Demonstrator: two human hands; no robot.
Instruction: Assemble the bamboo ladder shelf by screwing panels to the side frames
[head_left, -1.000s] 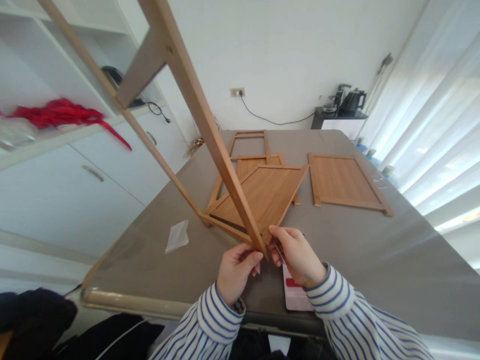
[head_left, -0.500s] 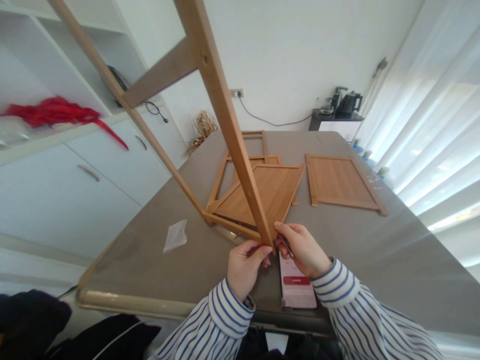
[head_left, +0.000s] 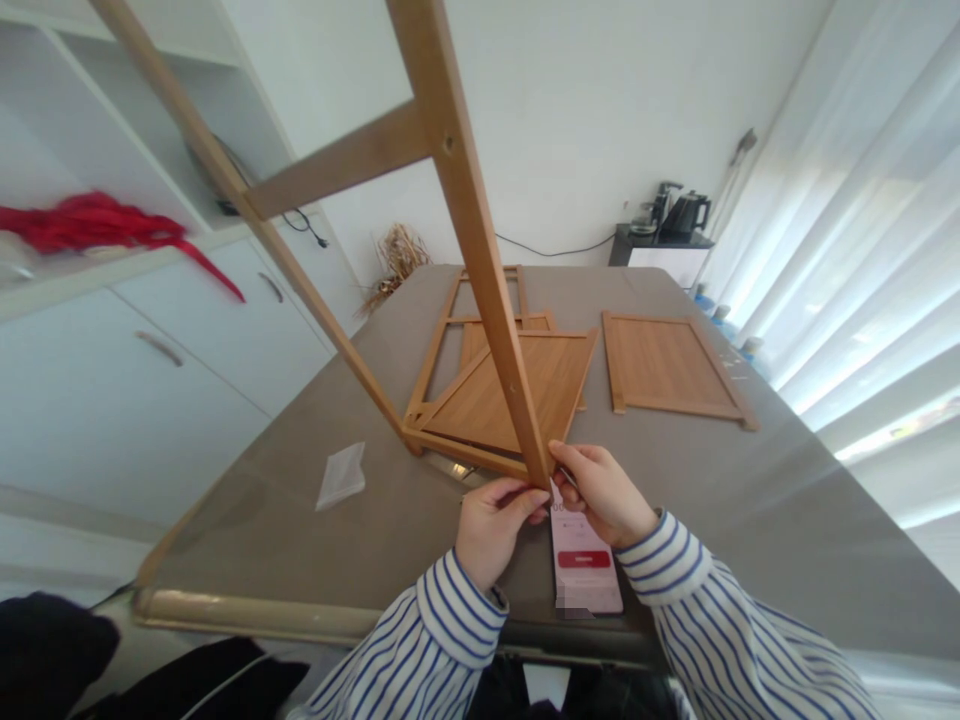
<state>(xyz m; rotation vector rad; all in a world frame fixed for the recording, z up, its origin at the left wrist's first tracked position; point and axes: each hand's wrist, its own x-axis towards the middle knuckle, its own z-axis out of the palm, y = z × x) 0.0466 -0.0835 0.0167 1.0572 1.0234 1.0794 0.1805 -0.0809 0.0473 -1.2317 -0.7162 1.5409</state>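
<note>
A wooden frame (head_left: 480, 250) with two long rails and a crossbar stands up at a slant, its near lower corner between my hands. My left hand (head_left: 491, 525) is closed on that corner, thumb and fingers pinching the wood at the foot of the near rail. On the other side of the rail, my right hand (head_left: 604, 490) pinches a thin metal rod (head_left: 568, 477) against the corner; its tip is hidden, and I cannot tell its exact kind. A wooden panel (head_left: 555, 375) rests slanted behind the corner. Under my right hand lies a phone (head_left: 586, 585) with a lit screen.
Another wooden panel (head_left: 675, 365) lies flat on the grey table (head_left: 712, 520) at the right. A clear plastic bag (head_left: 342, 475) lies left of the frame. Small light pieces (head_left: 735, 365) sit near the right edge. A kettle (head_left: 686, 213) stands on a cabinet behind.
The upper part of the frame's near rail has shifted right in view, and the whole view has moved slightly. The rod has turned a little in my right fingers; both hands keep their places.
</note>
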